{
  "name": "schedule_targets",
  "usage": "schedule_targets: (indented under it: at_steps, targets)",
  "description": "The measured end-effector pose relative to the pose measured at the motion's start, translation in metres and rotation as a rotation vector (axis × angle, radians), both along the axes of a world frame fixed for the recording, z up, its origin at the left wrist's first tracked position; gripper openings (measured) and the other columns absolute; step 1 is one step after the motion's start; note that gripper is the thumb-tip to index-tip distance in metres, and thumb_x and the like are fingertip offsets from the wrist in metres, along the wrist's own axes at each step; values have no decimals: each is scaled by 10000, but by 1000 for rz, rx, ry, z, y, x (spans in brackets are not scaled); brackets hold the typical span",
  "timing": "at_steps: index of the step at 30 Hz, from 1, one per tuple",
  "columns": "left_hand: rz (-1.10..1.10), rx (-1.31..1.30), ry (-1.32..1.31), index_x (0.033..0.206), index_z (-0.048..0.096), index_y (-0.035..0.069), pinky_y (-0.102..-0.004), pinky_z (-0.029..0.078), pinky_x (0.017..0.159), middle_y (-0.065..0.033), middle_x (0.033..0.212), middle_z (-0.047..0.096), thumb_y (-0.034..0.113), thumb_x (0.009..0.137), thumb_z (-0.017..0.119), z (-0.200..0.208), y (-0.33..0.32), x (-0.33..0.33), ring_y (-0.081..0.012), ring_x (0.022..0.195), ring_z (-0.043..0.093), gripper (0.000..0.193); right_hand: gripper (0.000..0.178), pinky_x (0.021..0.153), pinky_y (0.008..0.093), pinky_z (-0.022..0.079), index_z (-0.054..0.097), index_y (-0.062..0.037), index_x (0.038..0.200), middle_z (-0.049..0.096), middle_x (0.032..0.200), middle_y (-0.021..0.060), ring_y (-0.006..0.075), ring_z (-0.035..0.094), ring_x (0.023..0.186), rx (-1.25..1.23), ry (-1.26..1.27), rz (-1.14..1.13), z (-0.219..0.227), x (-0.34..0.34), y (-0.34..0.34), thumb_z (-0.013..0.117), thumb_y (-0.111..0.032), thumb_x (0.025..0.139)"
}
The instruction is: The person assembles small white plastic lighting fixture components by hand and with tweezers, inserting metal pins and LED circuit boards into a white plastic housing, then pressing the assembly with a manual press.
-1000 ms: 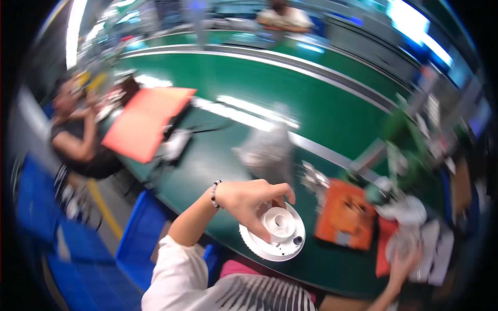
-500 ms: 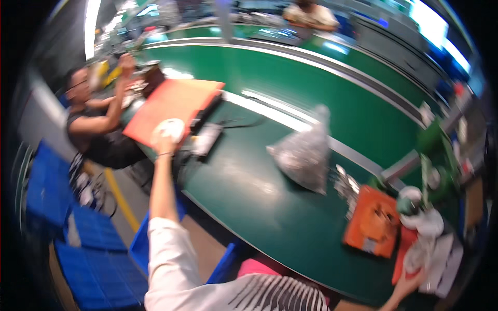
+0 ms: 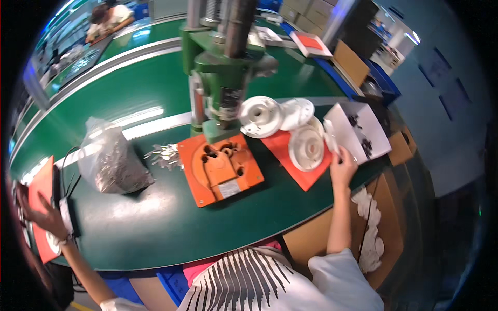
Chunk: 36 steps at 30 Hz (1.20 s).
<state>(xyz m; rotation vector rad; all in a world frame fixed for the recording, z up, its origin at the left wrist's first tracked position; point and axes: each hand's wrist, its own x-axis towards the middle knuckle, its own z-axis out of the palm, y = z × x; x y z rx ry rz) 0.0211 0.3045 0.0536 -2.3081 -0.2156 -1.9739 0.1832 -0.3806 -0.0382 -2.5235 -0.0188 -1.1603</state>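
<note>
My left hand [image 3: 51, 220] is stretched out at the far left with its fingers apart, above an orange sheet [image 3: 42, 189]. Partly under its wrist lies a white round part [image 3: 53, 242]. At the right, my right hand [image 3: 342, 167] pinches a white disc-shaped part [image 3: 330, 136], seen nearly edge-on. Beside it several white round plastic housings lie overlapping on a red-orange mat [image 3: 306, 179], the nearest being a ringed housing [image 3: 306, 149]. In the middle an orange fixture block [image 3: 220, 168] with dark cut-outs sits under a green press [image 3: 223, 78].
A clear bag of small parts [image 3: 114, 163] stands left of the fixture, with loose metal pieces [image 3: 165, 155] between. A white box [image 3: 358, 129] with small black parts is at the right. Below it, a cardboard box [image 3: 386, 223] holds white pieces. Another person [image 3: 109, 23] sits across the line.
The view has swung right, bringing the press and white box toward the middle. My left hand has come off the white part on the orange sheet. My right hand now lifts a white disc.
</note>
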Motion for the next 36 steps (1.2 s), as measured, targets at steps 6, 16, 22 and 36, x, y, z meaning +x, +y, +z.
schedule_targets:
  at_steps: [6,16,22,36]
  targets:
    - [-253,137,187,1142,406,25,-483,317,936,-210,1172,465,139,724,627,-3,-151,30,-341,1053,463,486,225,649,364,499,653,-26,942,657,895,130,242,625,728,-301,-184,77,-4,-4,-150,634,-186,785]
    - [-1433,-920,1006,1359,203,-6,-410,309,989,-154,1347,356,218,810,565,-16,-292,-5,-296,1240,358,695,140,704,435,449,574,-25,848,569,794,136,295,555,726,-602,-296,346,72,-132,67,621,-44,718]
    - [-1552,-1726,927,1325,189,-5,-300,304,984,-95,1256,377,73,867,516,-30,-315,0,-141,1174,356,568,173,720,327,342,661,-141,829,642,935,-42,131,506,808,-231,-132,1237,54,-153,194,613,-134,662]
    - [-1453,-958,733,1054,530,28,-318,442,838,-243,1203,489,-48,748,575,-34,-310,12,-327,1003,563,319,782,926,404,394,234,24,1318,290,1359,194,295,427,1152,1096,571,1070,43,-101,161,677,-297,759]
